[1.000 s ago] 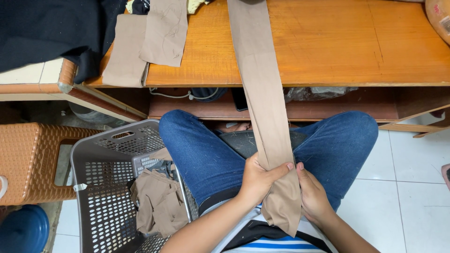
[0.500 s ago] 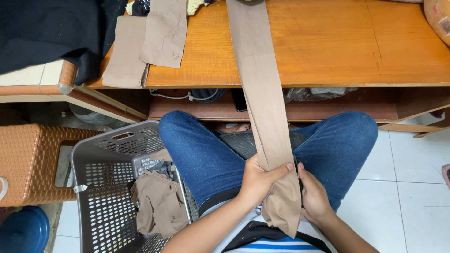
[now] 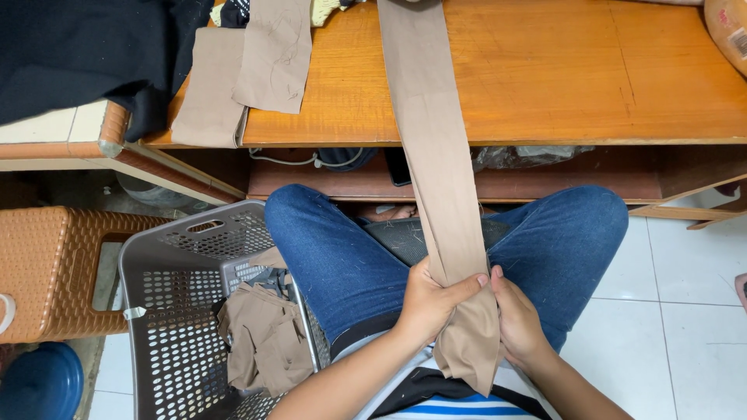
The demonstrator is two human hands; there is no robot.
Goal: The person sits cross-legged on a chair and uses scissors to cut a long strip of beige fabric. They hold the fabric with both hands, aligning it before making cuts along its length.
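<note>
Head view, looking down, and I read it from the left. At the far left edge a blue round tub sits low on the white tiled floor, with a brown woven plastic stool just above it. Over those, a black cloth is heaped on a tiled ledge with a rounded brown edge.

Next comes a grey perforated laundry basket standing on the floor beside my left knee; tan garments lie crumpled inside it (something dark is tucked among them, I cannot tell what). Above the basket, two flat tan fabric pieces hang over the front left corner of the wooden counter, an orange-brown, glossy top with a lower shelf under it holding cables and dark clutter.

In the middle, a long tan cloth strip runs from the counter top down over its front edge to my lap, between my jeans-clad thighs. My left hand has its grip closed around the strip near its lower end, thumb across the front. My right hand is clamped on the same strip just beside it, fingers behind the cloth; the loose end hangs below both hands over my striped shirt.

At the far right the counter's top corner shows a tan bundle, partly cut off.
</note>
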